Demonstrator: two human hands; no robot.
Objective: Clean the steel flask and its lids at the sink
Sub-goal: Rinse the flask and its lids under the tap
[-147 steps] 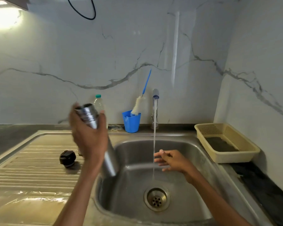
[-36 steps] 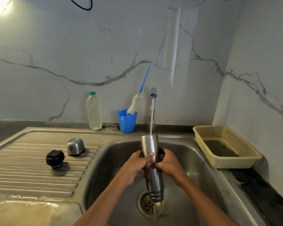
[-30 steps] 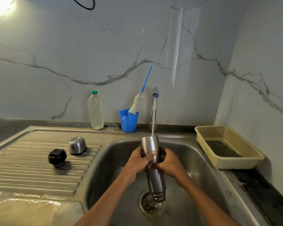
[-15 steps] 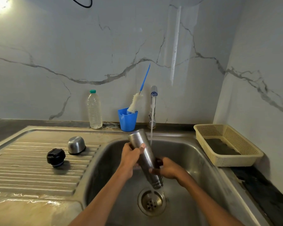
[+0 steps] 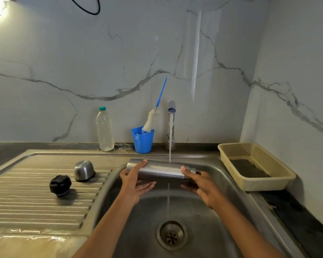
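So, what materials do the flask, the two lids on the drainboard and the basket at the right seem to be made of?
Flask: brushed steel, going by its grey sheen and streaked highlights.
Dome lid: apparently the same steel, with a soft reflection.
Black lid: probably moulded plastic, dark and slightly glossy.
Basket: cream plastic, judging by its perforated lattice walls.

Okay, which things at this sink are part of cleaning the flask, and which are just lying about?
In use: steel flask, held sideways by left hand and right hand under the running tap; domed steel lid; black stopper lid.
Idle: clear plastic bottle, blue cup with bottle brush, beige basket.
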